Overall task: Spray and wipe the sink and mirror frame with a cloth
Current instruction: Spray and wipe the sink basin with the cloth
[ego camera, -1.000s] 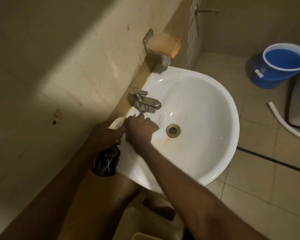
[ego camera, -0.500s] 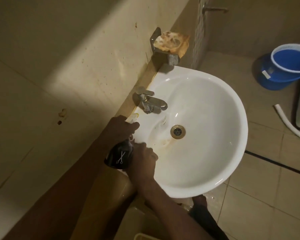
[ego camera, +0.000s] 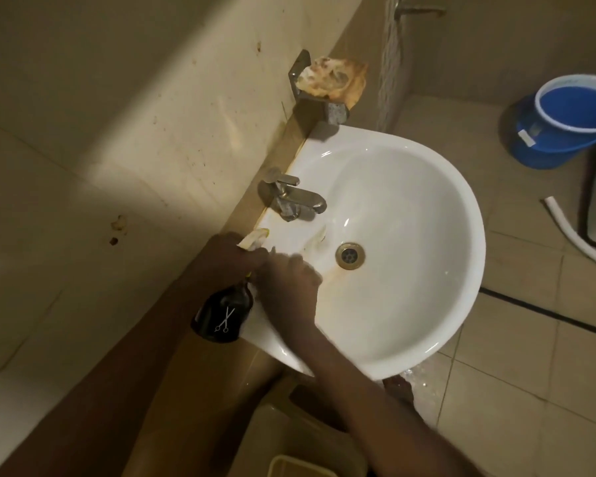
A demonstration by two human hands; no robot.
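Gripping a dark bottle [ego camera: 222, 313] by its neck, the left hand [ego camera: 231, 258] hangs over the sink [ego camera: 455, 294] rim at about 9 o'clock from the drain [ego camera: 350, 256]. Its fingers are wrapped tight round the neck, and a pale yellowish spray head [ego camera: 255, 237] sticks out above the knuckles toward the tap [ego camera: 291, 197]. The bottle's body hangs down outside the rim and bears a small white scissors mark.

The right hand [ego camera: 289, 287] lies palm down on the sink's inner slope, just beside the left hand and touching it at the fingertips. Its fingers are curled together; no cloth can be made out under them, and whether they press on one cannot be told. A rusty stain runs from that hand to the drain.

At 12 o'clock from the tap a wall holder carries a stained soap [ego camera: 331, 79]. A blue bucket [ego camera: 565, 122] stands on the floor at 2 o'clock, well apart from the sink, with a white hose [ego camera: 572, 235] near it.
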